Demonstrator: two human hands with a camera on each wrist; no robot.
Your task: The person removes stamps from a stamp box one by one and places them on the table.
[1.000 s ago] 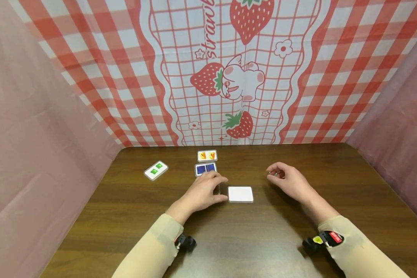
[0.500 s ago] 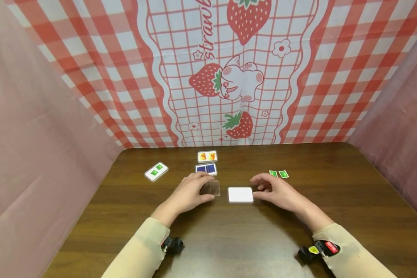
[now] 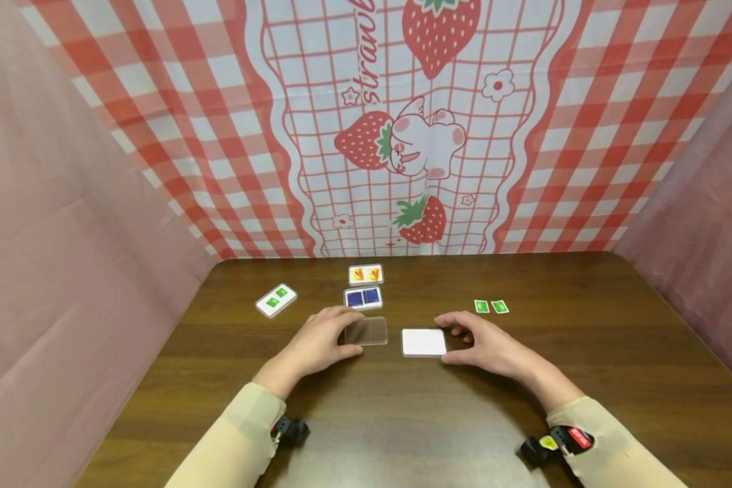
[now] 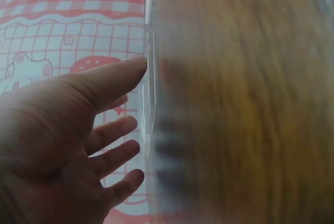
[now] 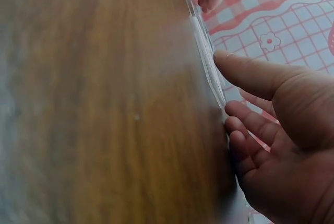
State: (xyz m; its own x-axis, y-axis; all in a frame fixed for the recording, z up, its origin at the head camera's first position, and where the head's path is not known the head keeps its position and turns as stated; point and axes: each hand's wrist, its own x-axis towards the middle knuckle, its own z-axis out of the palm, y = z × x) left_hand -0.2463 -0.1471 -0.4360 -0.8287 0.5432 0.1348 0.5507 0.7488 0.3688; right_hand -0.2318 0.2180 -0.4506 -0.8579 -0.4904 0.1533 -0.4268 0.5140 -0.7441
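On the table, a clear plastic case lid (image 3: 367, 331) with a line across its middle lies flat, left of a white card in a clear case (image 3: 423, 343). My left hand (image 3: 310, 343) is around the lid's left end, thumb and fingers spread apart. In the left wrist view the thumb (image 4: 112, 78) is close to the lid's edge; whether it touches cannot be told. My right hand (image 3: 488, 342) rests at the right end of the white card's case, thumb at its near corner, forefinger beyond its far edge. Both hands have relaxed fingers.
Two small green squares (image 3: 491, 307) lie behind the right hand. Cased cards with blue squares (image 3: 362, 298), orange pictures (image 3: 366, 274) and green squares (image 3: 276, 301) lie further back and left. A checked strawberry cloth (image 3: 427, 203) hangs behind the wooden table (image 3: 415, 420).
My right hand has let go of the two green squares at the back right and moved left to the white card's case. My left hand has drawn back leftwards, uncovering more of the clear lid.
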